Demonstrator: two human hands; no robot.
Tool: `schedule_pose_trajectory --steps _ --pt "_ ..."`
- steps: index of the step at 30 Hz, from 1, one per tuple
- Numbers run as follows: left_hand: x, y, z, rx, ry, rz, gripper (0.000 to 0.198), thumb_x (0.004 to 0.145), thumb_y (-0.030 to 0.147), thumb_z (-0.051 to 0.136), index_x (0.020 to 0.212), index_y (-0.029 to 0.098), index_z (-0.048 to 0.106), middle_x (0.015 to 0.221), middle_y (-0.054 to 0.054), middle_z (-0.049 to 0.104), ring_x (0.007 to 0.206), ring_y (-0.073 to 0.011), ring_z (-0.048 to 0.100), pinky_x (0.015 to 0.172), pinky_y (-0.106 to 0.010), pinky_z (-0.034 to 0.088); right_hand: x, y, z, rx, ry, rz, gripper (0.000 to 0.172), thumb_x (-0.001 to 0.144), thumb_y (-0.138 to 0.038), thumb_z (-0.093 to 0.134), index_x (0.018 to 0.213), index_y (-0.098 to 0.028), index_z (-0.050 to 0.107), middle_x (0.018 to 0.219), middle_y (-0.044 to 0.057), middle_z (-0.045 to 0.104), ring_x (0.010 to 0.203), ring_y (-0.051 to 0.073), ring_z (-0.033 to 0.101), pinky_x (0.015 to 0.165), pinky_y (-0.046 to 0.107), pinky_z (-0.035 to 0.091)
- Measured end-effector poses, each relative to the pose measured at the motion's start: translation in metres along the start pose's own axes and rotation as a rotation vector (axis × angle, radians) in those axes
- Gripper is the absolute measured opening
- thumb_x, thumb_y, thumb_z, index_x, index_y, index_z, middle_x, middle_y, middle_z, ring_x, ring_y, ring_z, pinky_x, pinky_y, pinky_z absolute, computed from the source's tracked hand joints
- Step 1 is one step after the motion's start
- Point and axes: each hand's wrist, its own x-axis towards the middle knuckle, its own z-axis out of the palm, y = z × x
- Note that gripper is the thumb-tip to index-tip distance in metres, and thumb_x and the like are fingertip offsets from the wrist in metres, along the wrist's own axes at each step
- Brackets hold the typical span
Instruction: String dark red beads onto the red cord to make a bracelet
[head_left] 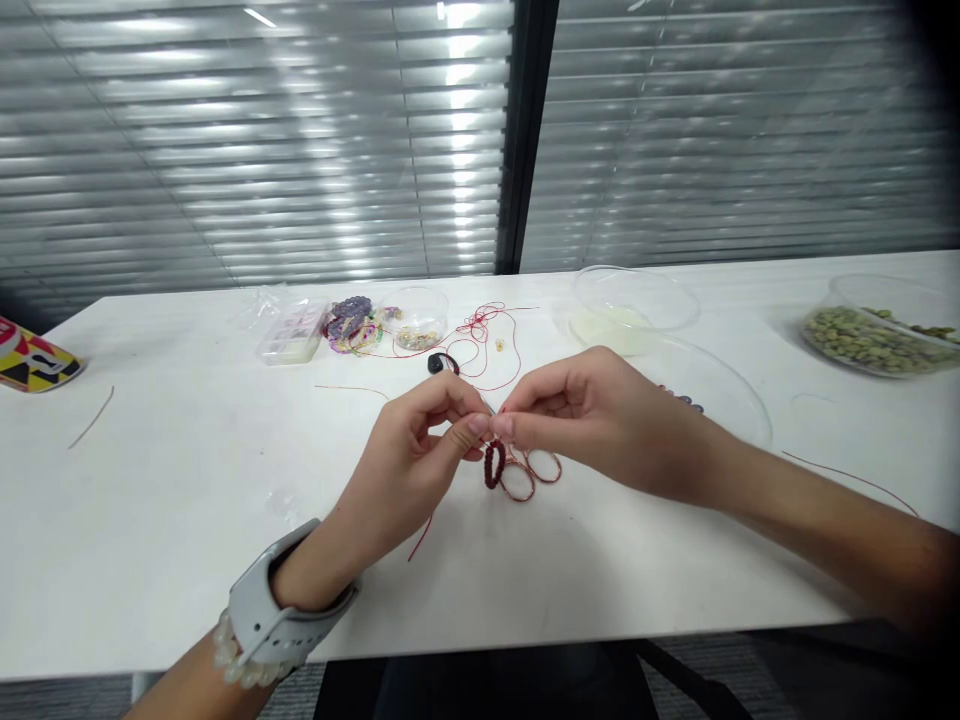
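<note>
Over the white counter, the left hand and right hand pinch at the top of a dark red thread-wrapped loop, seemingly to steady it between their fingertips.

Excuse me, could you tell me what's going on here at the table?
A person is pinching a wire loop wrapped in dark red thread, between the fingertips of the left hand and right hand. Two thinner, unwrapped loops sit just beside it, on the white table. Loose red thread lies further back, near a clear bowl of small beads.
</note>
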Motion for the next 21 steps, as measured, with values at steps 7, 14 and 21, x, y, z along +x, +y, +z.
schedule_pose_trajectory --steps 7,14,21 --pt "-0.003 0.004 0.0 -0.051 0.047 0.002 0.01 0.087 0.023 0.057 0.077 0.02 0.055 0.074 0.001 0.055 0.068 -0.0103 0.055 0.063 -0.02 0.05 -0.001 0.0 0.006 -0.217 0.233 -0.239 0.018 0.083 -0.016 0.053 0.07 -0.018 0.065 0.063 -0.003 0.064 0.059 0.009 0.056 0.054 0.022 0.044" --pt "-0.003 0.006 -0.005 -0.182 0.292 0.065 0.01 0.088 0.018 0.055 0.079 0.023 0.053 0.087 0.001 0.056 0.08 -0.0097 0.054 0.064 -0.013 0.05 -0.003 -0.005 0.005 -0.277 0.513 -0.332 0.019 0.077 -0.008 0.055 0.062 -0.02 0.059 0.061 -0.003 0.061 0.06 0.01 0.055 0.056 0.022 0.044" --pt "0.002 0.012 -0.016 -0.579 0.546 0.014 0.016 0.088 0.012 0.052 0.075 0.021 0.053 0.083 0.001 0.058 0.066 -0.0057 0.053 0.051 -0.008 0.049 0.01 0.003 -0.007 0.237 0.485 -0.164 0.02 0.078 -0.014 0.054 0.06 -0.018 0.06 0.064 -0.002 0.06 0.065 0.009 0.058 0.063 0.022 0.048"
